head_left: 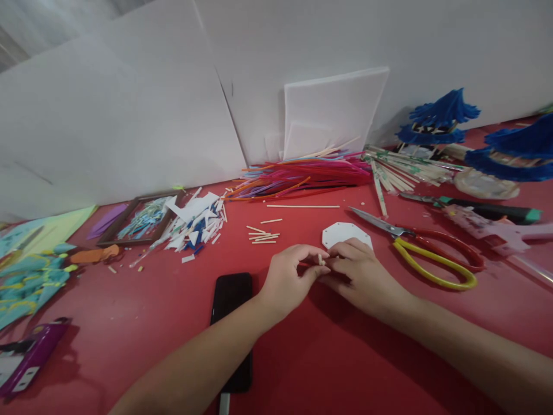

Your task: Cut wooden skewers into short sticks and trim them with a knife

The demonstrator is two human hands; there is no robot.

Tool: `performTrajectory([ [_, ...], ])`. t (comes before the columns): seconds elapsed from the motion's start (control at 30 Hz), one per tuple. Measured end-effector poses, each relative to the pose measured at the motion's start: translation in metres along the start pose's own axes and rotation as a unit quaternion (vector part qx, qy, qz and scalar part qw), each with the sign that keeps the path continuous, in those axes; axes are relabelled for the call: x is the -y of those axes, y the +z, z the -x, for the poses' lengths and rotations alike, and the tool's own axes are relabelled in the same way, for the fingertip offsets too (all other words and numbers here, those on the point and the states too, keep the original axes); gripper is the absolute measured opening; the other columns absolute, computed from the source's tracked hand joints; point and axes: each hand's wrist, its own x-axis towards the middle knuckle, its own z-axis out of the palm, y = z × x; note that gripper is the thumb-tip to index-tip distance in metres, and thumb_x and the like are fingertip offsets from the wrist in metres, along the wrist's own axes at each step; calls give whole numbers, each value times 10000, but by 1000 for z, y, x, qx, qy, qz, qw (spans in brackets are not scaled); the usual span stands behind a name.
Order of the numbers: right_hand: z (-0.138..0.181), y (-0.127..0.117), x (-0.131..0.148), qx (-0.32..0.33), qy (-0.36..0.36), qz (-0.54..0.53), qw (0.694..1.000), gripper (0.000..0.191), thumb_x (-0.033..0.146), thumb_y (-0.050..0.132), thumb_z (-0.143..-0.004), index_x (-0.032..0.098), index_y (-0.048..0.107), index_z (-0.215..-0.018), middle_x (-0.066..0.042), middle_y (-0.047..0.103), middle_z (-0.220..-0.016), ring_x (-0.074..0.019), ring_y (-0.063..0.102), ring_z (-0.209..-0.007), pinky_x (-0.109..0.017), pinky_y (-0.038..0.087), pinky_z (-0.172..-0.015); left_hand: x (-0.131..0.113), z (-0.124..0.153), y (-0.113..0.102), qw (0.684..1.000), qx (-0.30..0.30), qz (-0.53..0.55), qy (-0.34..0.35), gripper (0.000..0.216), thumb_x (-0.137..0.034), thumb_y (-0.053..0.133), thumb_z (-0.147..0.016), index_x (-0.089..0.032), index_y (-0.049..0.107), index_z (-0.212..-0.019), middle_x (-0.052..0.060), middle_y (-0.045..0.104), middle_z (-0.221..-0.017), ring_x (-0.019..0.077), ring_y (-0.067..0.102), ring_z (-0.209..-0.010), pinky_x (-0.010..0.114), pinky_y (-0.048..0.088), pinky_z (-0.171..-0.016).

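Short pale wooden sticks [321, 260] show their ends between the thumb and forefinger of my left hand [285, 279], which is closed in a pinch. The fingers of my right hand [367, 279] are drawn together and meet the left fingertips at the same sticks; what they grip is partly hidden. Just behind the right hand lies a white octagonal card [341, 231] with small dots near its edge, partly covered by the fingers. Several cut stick pieces [264, 236] lie beyond the left hand, and one longer thin stick [302, 206] lies farther back.
Scissors [394, 230] with red and yellow handles lie to the right, near a pink glue gun [488, 230]. A black phone [231, 294] is under my left forearm. Pipe cleaners [302, 176], paper scraps [199, 222] and blue-roofed models [436, 118] line the back.
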Motion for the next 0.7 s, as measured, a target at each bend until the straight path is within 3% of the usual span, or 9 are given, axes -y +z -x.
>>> performTrajectory([
  [0.47,-1,-3,0,6,-36,6,999,204,217,621,-904,238,753,-750,-60,711,-802,-213,618,-808,-373,539,-717,-1,1,2,1000,15,-7,-4,135,-80,762,-770,-199,698,-760,8,755,-822,160,707,-779,252,574,-702],
  [0.6,-3,-33,-10,38,-67,89,993,298,140,493,-917,259,759,-855,-74,726,-1054,-248,631,-1034,-429,517,-886,-2,-1,5,1000,19,-13,-18,175,-68,750,-761,-187,633,-707,-3,702,-774,148,665,-764,242,542,-691],
  [0.7,6,-66,-42,55,-1,137,989,340,194,423,-945,262,756,-944,-81,741,-969,-223,666,-897,-393,519,-817,-1,-1,6,999,23,2,-47,181,-86,730,-782,-187,603,-699,-2,681,-791,141,648,-759,241,530,-685],
])
